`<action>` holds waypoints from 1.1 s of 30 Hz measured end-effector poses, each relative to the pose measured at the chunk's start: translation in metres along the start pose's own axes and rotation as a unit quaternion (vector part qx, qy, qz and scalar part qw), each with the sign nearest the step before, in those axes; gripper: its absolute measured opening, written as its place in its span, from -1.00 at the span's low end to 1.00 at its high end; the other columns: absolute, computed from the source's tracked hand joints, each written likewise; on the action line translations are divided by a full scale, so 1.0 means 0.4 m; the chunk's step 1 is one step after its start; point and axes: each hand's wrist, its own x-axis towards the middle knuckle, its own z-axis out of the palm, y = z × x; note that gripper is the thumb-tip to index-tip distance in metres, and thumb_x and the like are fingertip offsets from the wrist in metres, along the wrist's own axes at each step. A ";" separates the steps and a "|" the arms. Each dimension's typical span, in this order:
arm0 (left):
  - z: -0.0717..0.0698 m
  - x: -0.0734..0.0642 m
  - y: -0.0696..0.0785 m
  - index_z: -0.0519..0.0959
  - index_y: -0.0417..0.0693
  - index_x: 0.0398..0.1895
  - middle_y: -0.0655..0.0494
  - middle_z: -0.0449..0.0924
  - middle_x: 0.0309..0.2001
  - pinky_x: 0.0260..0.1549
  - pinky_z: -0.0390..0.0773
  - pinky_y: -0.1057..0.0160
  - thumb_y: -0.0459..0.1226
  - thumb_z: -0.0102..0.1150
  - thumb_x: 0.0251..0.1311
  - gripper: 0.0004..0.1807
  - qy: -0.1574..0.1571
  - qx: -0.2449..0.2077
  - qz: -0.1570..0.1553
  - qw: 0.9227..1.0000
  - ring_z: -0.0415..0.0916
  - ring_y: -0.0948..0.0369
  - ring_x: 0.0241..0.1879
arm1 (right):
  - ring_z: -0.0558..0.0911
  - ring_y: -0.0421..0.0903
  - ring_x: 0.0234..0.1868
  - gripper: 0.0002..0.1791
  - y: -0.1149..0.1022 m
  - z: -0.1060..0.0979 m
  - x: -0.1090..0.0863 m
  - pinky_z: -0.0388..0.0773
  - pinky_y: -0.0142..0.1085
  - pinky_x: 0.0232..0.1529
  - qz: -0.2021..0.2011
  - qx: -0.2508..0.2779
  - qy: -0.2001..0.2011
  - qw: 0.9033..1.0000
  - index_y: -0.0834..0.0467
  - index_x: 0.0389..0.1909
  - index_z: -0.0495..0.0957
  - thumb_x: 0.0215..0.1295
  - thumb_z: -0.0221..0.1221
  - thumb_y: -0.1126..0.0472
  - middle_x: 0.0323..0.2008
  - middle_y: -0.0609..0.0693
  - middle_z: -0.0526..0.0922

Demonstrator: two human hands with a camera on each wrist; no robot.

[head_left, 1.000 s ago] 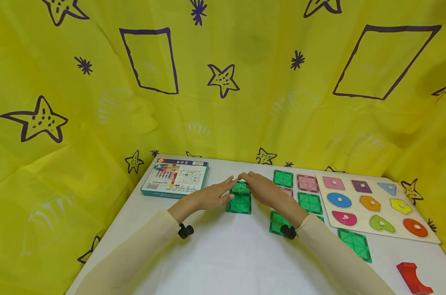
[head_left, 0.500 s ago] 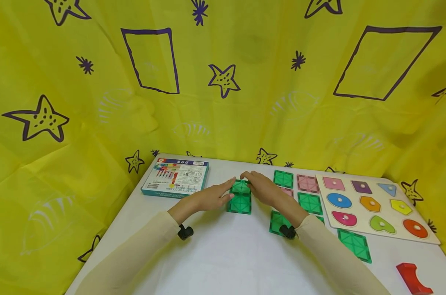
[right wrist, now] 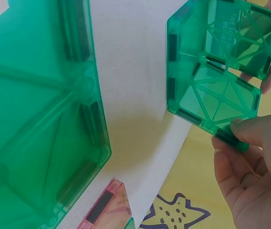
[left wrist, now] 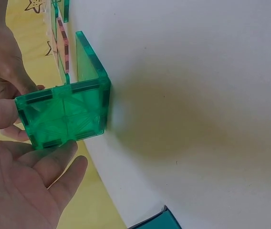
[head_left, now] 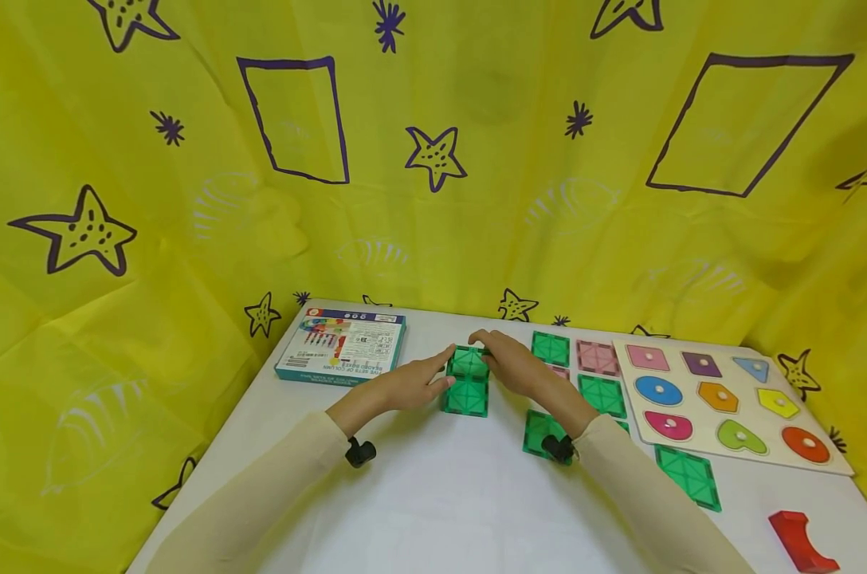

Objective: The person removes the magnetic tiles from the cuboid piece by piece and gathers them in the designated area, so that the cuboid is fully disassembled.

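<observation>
In the head view, a flat green magnetic tile [head_left: 465,398] lies on the table, and a second green tile [head_left: 469,361] stands behind it between the two hands. My left hand [head_left: 408,386] is at its left side. In the left wrist view its thumb and fingers hold the edges of an upright green tile [left wrist: 65,117], which meets another tile [left wrist: 88,57] at a corner. My right hand [head_left: 514,365] comes from the right. In the right wrist view its thumb and fingers pinch the lower corner of a green tile [right wrist: 220,98], with another green tile [right wrist: 245,36] beside it.
Several green tiles [head_left: 602,395] and pink tiles [head_left: 597,357] lie right of the hands. Beyond them is a wooden shape puzzle board [head_left: 692,395] with knobbed pieces. A flat box [head_left: 343,347] lies at back left, and a red arch block [head_left: 802,542] at front right.
The far green tile's top edge has risen slightly between the hands. My right hand has shifted a little up and right with it; the left hand stays nearly in place.
</observation>
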 end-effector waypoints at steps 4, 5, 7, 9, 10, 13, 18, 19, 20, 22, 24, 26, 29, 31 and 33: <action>-0.002 0.001 -0.001 -0.19 -0.08 0.75 -0.10 0.02 0.69 0.60 0.13 -0.03 0.00 -0.20 0.71 -0.23 0.004 0.004 0.004 1.000 0.08 0.00 0.64 | 0.65 0.18 0.17 -0.59 0.006 0.000 0.004 0.61 0.08 0.25 -0.001 0.008 0.000 1.000 0.18 0.36 0.42 0.58 0.10 0.42 0.17 0.24 0.63; -0.002 0.001 0.000 -0.18 -0.08 0.75 -0.10 0.03 0.68 0.59 0.14 -0.03 0.01 -0.20 0.71 -0.23 0.005 0.005 0.004 1.000 0.09 -0.01 0.64 | 0.65 0.19 0.17 -0.59 0.008 -0.001 0.005 0.61 0.08 0.26 0.003 0.012 0.000 1.000 0.19 0.37 0.41 0.59 0.10 0.41 0.18 0.24 0.63; -0.004 0.002 0.001 -0.16 -0.08 0.75 -0.11 0.06 0.68 0.59 0.15 -0.04 0.01 -0.20 0.70 -0.23 0.006 0.005 0.002 1.000 0.10 -0.01 0.64 | 0.64 0.21 0.20 -0.58 0.012 -0.001 0.006 0.59 0.10 0.28 0.010 0.016 0.000 1.000 0.19 0.39 0.40 0.59 0.10 0.41 0.21 0.25 0.62; -0.004 0.002 0.001 -0.14 -0.09 0.75 -0.12 0.08 0.67 0.58 0.16 -0.04 0.00 -0.19 0.70 -0.24 0.007 0.006 -0.001 1.000 0.12 -0.02 0.63 | 0.62 0.23 0.26 -0.57 0.015 -0.003 0.006 0.56 0.12 0.31 0.022 0.023 0.001 0.999 0.19 0.40 0.40 0.60 0.10 0.40 0.26 0.24 0.61; -0.004 0.002 0.003 -0.14 -0.08 0.75 -0.12 0.09 0.67 0.58 0.16 -0.05 0.00 -0.19 0.70 -0.24 0.007 0.006 -0.002 1.000 0.12 -0.03 0.63 | 0.61 0.23 0.28 -0.57 0.017 -0.004 0.005 0.55 0.12 0.33 0.030 0.027 0.000 0.999 0.18 0.40 0.40 0.60 0.10 0.39 0.29 0.24 0.60; -0.004 0.003 0.005 -0.13 -0.08 0.75 -0.12 0.07 0.67 0.59 0.15 -0.04 -0.01 -0.19 0.70 -0.25 0.007 0.008 -0.003 1.000 0.11 -0.03 0.63 | 0.57 0.22 0.35 -0.58 0.023 -0.008 0.004 0.51 0.14 0.36 0.043 0.041 -0.002 0.998 0.17 0.41 0.41 0.61 0.10 0.37 0.35 0.21 0.58; -0.004 0.004 0.009 -0.12 -0.08 0.75 -0.09 0.04 0.69 0.60 0.12 -0.03 -0.01 -0.19 0.71 -0.25 0.005 0.006 -0.004 1.000 0.08 -0.01 0.64 | 0.53 0.22 0.39 -0.57 0.037 -0.013 0.001 0.47 0.17 0.40 0.040 0.055 -0.001 0.998 0.18 0.42 0.43 0.62 0.08 0.37 0.37 0.19 0.56; -0.004 0.003 0.009 -0.12 -0.07 0.75 -0.09 0.03 0.69 0.60 0.12 -0.02 -0.01 -0.19 0.71 -0.25 0.005 0.007 -0.005 1.000 0.08 -0.01 0.65 | 0.53 0.23 0.39 -0.57 0.039 -0.015 0.002 0.46 0.17 0.40 0.036 0.054 0.002 0.998 0.19 0.42 0.44 0.61 0.08 0.38 0.37 0.20 0.56; -0.004 0.003 0.010 -0.11 -0.07 0.75 -0.08 0.03 0.69 0.60 0.12 -0.02 0.00 -0.20 0.71 -0.26 0.005 0.007 -0.005 1.000 0.07 -0.01 0.65 | 0.54 0.24 0.38 -0.58 0.043 -0.017 0.003 0.47 0.17 0.39 0.031 0.049 0.007 0.998 0.20 0.41 0.45 0.60 0.09 0.39 0.36 0.21 0.57; -0.004 0.005 0.008 -0.09 -0.09 0.74 -0.09 0.04 0.69 0.60 0.12 -0.01 0.00 -0.19 0.70 -0.26 0.005 0.006 -0.005 1.000 0.07 0.00 0.65 | 0.55 0.26 0.35 -0.59 0.049 -0.022 0.005 0.49 0.18 0.37 0.020 0.042 0.020 0.999 0.23 0.38 0.49 0.57 0.11 0.43 0.32 0.24 0.59; -0.004 0.005 0.008 -0.09 -0.10 0.74 -0.08 0.05 0.68 0.60 0.11 -0.01 0.01 -0.19 0.70 -0.26 0.005 0.006 -0.006 1.000 0.07 0.01 0.65 | 0.57 0.30 0.32 -0.60 0.058 -0.030 0.010 0.51 0.20 0.33 0.008 0.032 0.033 0.999 0.28 0.34 0.51 0.54 0.12 0.46 0.29 0.28 0.61; -0.003 0.005 0.006 -0.08 -0.11 0.74 -0.08 0.05 0.68 0.60 0.11 0.00 0.02 -0.20 0.70 -0.25 0.004 0.005 -0.006 1.000 0.07 0.01 0.65 | 0.58 0.34 0.29 -0.61 0.066 -0.044 0.014 0.53 0.22 0.29 0.006 0.029 0.038 0.999 0.31 0.32 0.52 0.53 0.13 0.48 0.26 0.33 0.61; -0.002 0.004 0.002 -0.10 -0.08 0.75 -0.06 0.04 0.69 0.61 0.10 0.02 0.03 -0.21 0.70 -0.25 0.003 0.007 -0.007 1.000 0.06 0.02 0.65 | 0.55 0.37 0.31 -0.61 0.082 -0.070 0.019 0.50 0.24 0.31 0.022 0.032 0.029 0.999 0.32 0.34 0.51 0.56 0.10 0.46 0.30 0.37 0.58; -0.001 0.006 0.000 -0.10 -0.07 0.75 -0.06 0.03 0.69 0.61 0.10 0.03 0.02 -0.21 0.71 -0.25 0.003 0.010 -0.005 1.000 0.05 0.02 0.66 | 0.54 0.37 0.32 -0.60 0.096 -0.087 0.022 0.49 0.25 0.32 0.034 0.035 0.023 0.999 0.31 0.36 0.51 0.58 0.08 0.45 0.33 0.38 0.55; -0.002 0.007 -0.002 -0.10 -0.07 0.75 -0.06 0.02 0.69 0.61 0.10 0.03 0.02 -0.21 0.71 -0.26 0.004 0.010 -0.005 1.000 0.06 0.01 0.65 | 0.50 0.39 0.35 -0.60 0.116 -0.097 0.026 0.47 0.26 0.34 0.040 0.037 0.022 0.998 0.32 0.37 0.51 0.59 0.07 0.45 0.35 0.39 0.52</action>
